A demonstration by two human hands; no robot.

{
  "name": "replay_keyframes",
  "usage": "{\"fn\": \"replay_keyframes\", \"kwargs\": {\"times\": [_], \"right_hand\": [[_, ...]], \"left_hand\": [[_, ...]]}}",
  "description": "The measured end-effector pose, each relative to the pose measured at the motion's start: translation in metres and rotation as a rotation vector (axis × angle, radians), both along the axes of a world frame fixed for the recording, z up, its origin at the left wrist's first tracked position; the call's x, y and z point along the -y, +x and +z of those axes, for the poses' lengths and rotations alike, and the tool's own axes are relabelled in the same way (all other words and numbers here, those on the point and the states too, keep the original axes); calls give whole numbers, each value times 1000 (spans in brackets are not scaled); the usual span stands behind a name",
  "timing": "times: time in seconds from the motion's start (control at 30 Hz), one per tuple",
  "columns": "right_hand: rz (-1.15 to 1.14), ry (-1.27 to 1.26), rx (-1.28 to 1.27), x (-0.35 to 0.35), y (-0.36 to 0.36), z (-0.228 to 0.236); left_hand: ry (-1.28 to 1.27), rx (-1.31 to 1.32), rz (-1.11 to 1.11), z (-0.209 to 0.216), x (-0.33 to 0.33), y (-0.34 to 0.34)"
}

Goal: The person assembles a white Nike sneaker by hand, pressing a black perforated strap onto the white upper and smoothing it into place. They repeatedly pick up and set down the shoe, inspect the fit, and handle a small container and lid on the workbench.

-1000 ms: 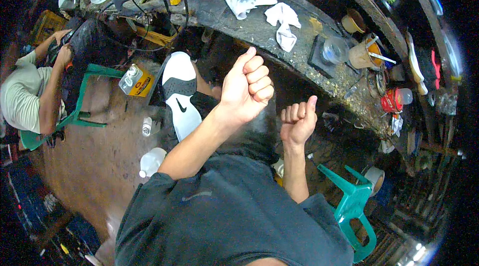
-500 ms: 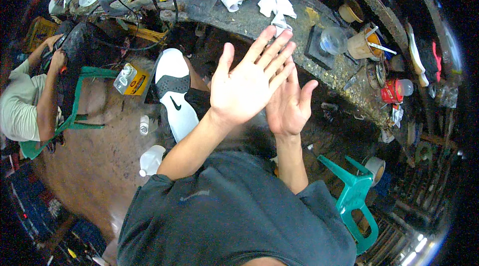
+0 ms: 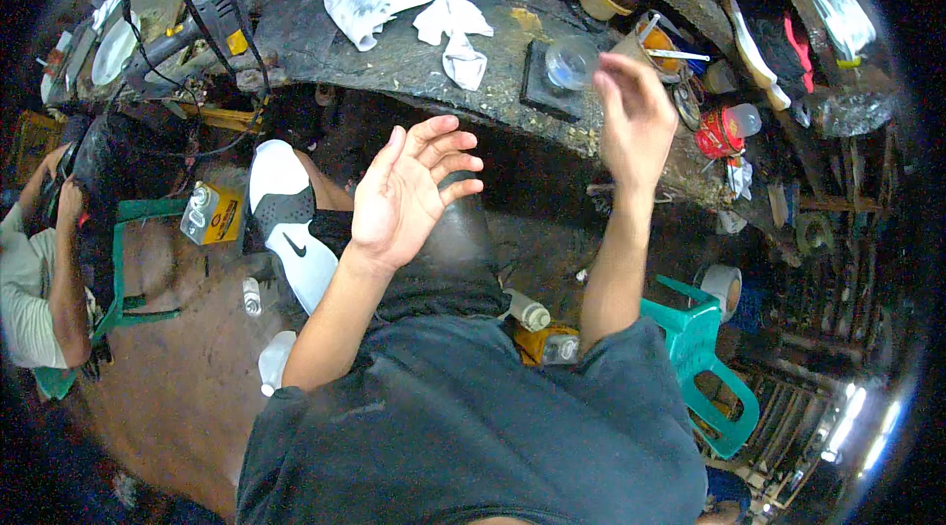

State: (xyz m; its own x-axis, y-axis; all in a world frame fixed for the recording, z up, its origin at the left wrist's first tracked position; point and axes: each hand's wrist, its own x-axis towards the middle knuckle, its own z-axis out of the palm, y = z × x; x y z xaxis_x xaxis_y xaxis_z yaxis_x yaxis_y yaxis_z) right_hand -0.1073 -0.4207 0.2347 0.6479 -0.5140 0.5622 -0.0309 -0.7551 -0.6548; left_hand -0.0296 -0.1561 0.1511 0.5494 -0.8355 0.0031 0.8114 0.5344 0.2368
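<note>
Our left hand, empty and loosely curled, is before the front edge of the desk; our right hand (blurred, apparently empty) is near a clear cup on that edge's black slab.

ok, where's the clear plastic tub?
Head view, top, right of centre: clear plastic tub on the workbench, overlapping the black slab in view, just left of the right hand.

The shirt is dark — short sleeves, a faint grey mark in front.
</note>
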Motion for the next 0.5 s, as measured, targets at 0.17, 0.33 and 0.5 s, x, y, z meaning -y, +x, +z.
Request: {"fn": "replay_keyframes", "kwargs": {"times": [0.17, 0.33, 0.5], "right_hand": [[74, -426, -633, 63, 58, 19], [227, -612, -918, 78, 83, 9], [333, -594, -1006, 80, 93, 10]], "left_hand": [[-79, 18, -25, -7, -2, 4], [-144, -64, 54, -1, -10, 3], [-148, -125, 41, 8, -7, 1]]}}
